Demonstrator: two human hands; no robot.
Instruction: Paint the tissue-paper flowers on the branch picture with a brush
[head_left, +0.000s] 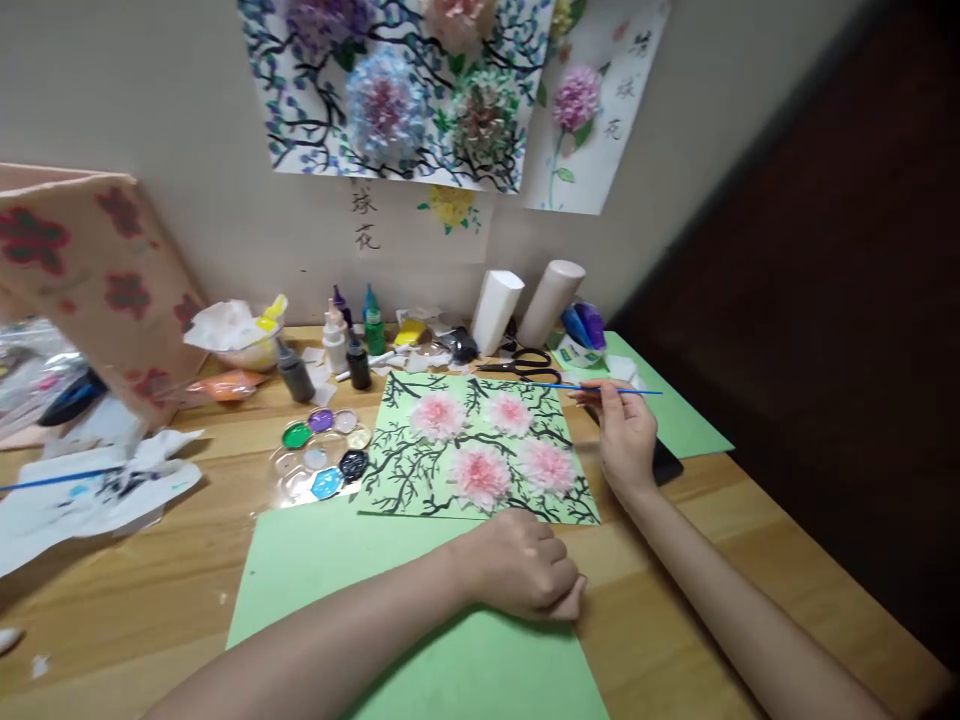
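My right hand (628,432) pinches a thin blue paintbrush (637,391), held level with its tip pointing left over the far right corner of a green painting (442,455). Black branches cover that sheet, and several fluffy pink flowers (481,476) stand out on it. Close to the painting's near edge, my left hand (529,568) rests as a closed fist on a larger plain green sheet (315,560). Whether anything is inside the fist is hidden. To the left of the painting lies a clear paint palette (289,465) with green, purple, blue and black wells.
Paint bottles (358,362), scissors (525,362) and white containers (497,310) line the wall side. A dark flat object (667,465) lies under my right hand. Stained tissue (157,470) with another blue brush (56,478) is at left, before a flowered box (97,270). Flower pictures (315,120) hang above.
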